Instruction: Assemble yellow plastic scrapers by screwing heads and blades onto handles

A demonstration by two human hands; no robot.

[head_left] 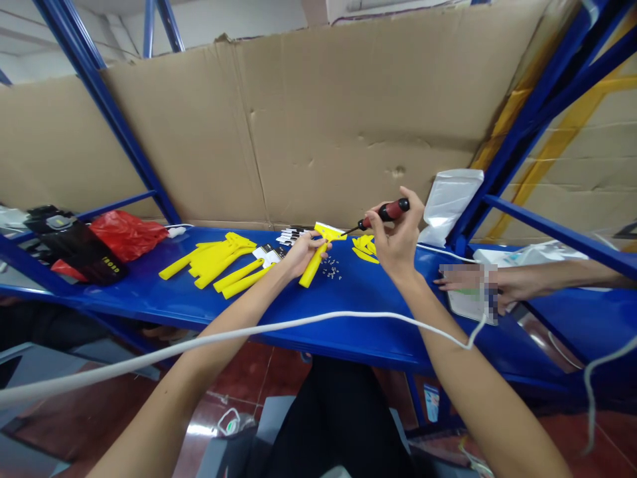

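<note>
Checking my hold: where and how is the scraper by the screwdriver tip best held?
The scraper is probably best held just below its wide head, coming from the left: its long handle slants down-left, and the screwdriver points at the head from the right. The left grip sits there.

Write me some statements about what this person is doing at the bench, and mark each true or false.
1. The right hand holds a screwdriver. True.
2. The left hand holds a red bag. False: it holds a yellow tool.
3. Tiny loose pieces lie on the blue table. True.
4. The screwdriver points away from the yellow tool. False: it points at the tool's head.
5. Several yellow handles lie to the left of the left hand. True.
</note>
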